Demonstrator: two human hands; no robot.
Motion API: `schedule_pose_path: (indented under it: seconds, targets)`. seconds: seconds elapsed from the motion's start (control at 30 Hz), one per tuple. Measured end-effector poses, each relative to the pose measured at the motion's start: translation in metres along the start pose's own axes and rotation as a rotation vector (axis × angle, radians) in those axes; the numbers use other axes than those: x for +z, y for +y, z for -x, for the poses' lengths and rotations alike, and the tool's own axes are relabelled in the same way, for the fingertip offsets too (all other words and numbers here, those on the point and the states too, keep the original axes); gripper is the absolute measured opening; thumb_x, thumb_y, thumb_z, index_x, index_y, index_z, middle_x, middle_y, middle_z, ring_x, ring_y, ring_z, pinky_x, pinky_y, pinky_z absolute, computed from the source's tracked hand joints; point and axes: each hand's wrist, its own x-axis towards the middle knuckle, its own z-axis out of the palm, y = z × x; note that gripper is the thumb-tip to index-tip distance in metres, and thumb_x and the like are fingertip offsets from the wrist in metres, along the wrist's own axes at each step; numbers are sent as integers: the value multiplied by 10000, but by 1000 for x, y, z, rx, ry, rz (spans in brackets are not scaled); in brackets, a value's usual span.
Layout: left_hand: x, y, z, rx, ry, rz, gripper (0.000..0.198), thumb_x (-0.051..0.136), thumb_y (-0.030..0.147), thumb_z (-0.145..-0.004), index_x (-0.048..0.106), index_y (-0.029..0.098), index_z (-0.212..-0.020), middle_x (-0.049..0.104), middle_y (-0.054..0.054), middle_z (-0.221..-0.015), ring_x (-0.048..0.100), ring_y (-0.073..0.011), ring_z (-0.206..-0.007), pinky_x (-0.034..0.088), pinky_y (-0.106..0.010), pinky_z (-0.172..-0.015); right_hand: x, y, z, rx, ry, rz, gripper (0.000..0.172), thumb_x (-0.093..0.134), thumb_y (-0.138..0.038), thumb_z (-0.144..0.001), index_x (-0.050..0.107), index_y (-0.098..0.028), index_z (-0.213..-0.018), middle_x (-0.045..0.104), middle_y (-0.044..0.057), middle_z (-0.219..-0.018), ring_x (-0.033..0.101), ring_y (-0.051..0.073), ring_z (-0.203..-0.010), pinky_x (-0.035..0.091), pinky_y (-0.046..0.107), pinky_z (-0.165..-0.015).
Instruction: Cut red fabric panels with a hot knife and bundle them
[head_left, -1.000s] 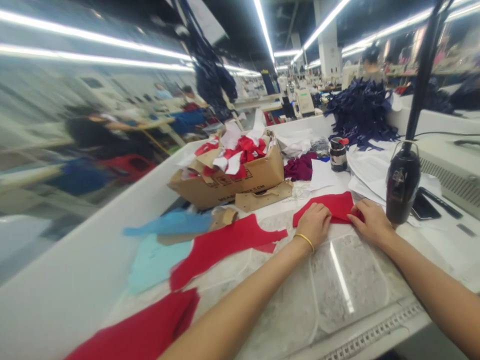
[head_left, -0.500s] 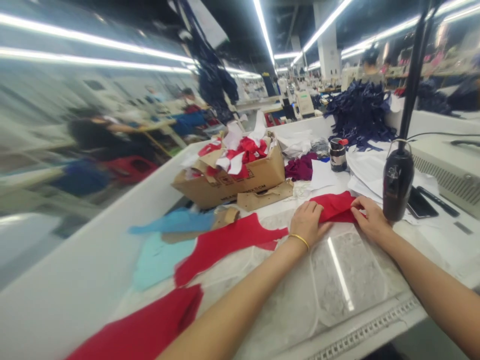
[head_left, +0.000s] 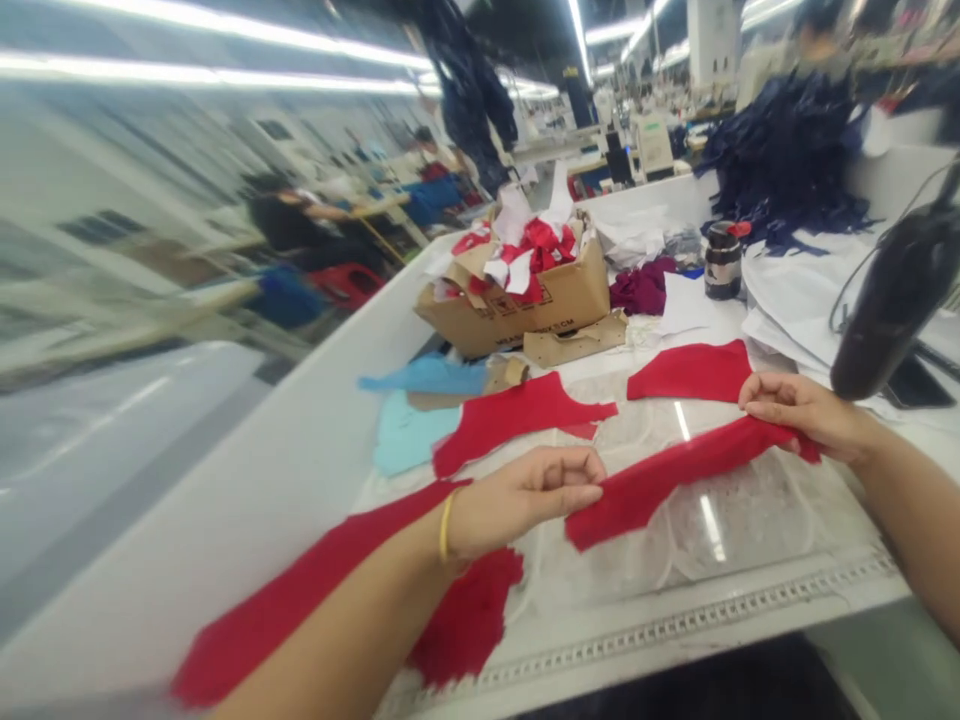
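A narrow red fabric piece (head_left: 675, 478) is stretched between both hands just above the white worktable (head_left: 315, 440). My left hand (head_left: 525, 495), with a gold bangle at the wrist, pinches its near end. My right hand (head_left: 802, 412) pinches its far end. Behind it another red piece (head_left: 694, 372) lies flat on the table. A larger red cut piece (head_left: 517, 418) lies to the left of that, and a long red piece (head_left: 300, 600) runs under my left forearm.
A cardboard box (head_left: 540, 300) of red and white scraps stands at mid-table, light blue pieces (head_left: 409, 430) beside it. A dark jar (head_left: 722, 260), maroon cloth (head_left: 641, 290), white paper (head_left: 802, 290) and a navy fabric heap (head_left: 787, 150) sit at the back. A black hanging device (head_left: 892, 300) is at right. Other people work at left.
Both hands have lifted a red piece off the stack and drawn it toward me, spreading apart to stretch it. The view has shifted right and closer to the table's near edge.
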Motion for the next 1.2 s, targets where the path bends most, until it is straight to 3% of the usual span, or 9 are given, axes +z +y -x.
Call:
schedule_pose_path:
  seconds: [0.1, 0.17, 0.27, 0.37, 0.47, 0.57, 0.87, 1.07, 1.2]
  targets:
    - [-5, -18, 12, -74, -21, -68, 311, 580, 479, -902, 607, 188, -796, 491, 43, -591, 446, -107, -523, 404, -191, -499, 5, 7, -5, 14, -58, 97, 419, 770, -563, -759, 612, -202, -901, 517, -64, -567, 403, 78, -434, 301, 221, -405]
    - [-5, -33, 7, -63, 112, -212, 268, 545, 422, -907, 615, 188, -796, 560, 8, -655, 533, -152, -599, 499, -254, -579, 8, 18, -12, 6, -30, 223, 389, 737, -539, -761, 620, -200, -911, 515, -63, -563, 440, 98, -470, 341, 237, -449]
    - [4, -48, 0, -51, 344, -325, 189, 504, 303, -914, 644, 181, -950, 656, -90, -947, 624, -270, -944, 547, -453, -894, 13, 34, -19, -55, 125, 461, 269, 659, -446, -774, 629, -205, -890, 533, -48, -582, 487, 126, -532, 365, 259, -507]
    - [22, -50, 3, 114, 441, -491, 275, 458, 200, -945, 648, 200, -1144, 640, -125, -1224, 578, -291, -1196, 475, -508, -1074, 16, 39, -21, -101, 202, 607, 193, 595, -378, -796, 635, -211, -885, 569, -28, -631, 522, 144, -587, 389, 276, -556]
    - [45, -52, 13, 337, 355, -683, 470, 444, 49, -883, 619, 224, -1283, 637, -109, -1335, 593, -258, -1250, 516, -458, -1076, 16, 37, -20, -95, 197, 636, 203, 586, -395, -805, 634, -213, -882, 560, -27, -626, 521, 151, -588, 388, 281, -558]
    - [61, -59, 23, 396, 286, -768, 623, 462, -33, -765, 613, 212, -1318, 654, -109, -1336, 606, -259, -1256, 530, -453, -1081, 15, 36, -20, -80, 194, 631, 238, 587, -430, -799, 630, -217, -896, 529, -34, -609, 493, 149, -568, 372, 279, -544]
    - [67, -72, 62, 439, 414, -853, 599, 405, -42, -771, 651, 192, -1265, 710, -114, -1211, 663, -251, -1139, 574, -374, -1025, 9, 40, -21, -160, 359, 731, 169, 621, -317, -766, 644, -226, -906, 592, -8, -696, 522, 157, -601, 438, 311, -603]
    - [75, -99, 61, 491, 573, -785, 639, 377, 2, -824, 608, 237, -1371, 695, -99, -1265, 629, -256, -1218, 540, -391, -1077, 4, 37, -20, -222, 535, 775, 185, 596, -257, -797, 649, -213, -968, 653, 58, -923, 573, 174, -677, 493, 340, -650]
    - [71, -94, 58, 508, 582, -785, 564, 376, -5, -828, 686, 211, -1247, 728, -98, -1142, 667, -240, -1111, 554, -378, -1055, 1, 38, -20, -222, 497, 803, 215, 669, -272, -748, 656, -208, -953, 626, 38, -868, 514, 147, -592, 480, 325, -611]
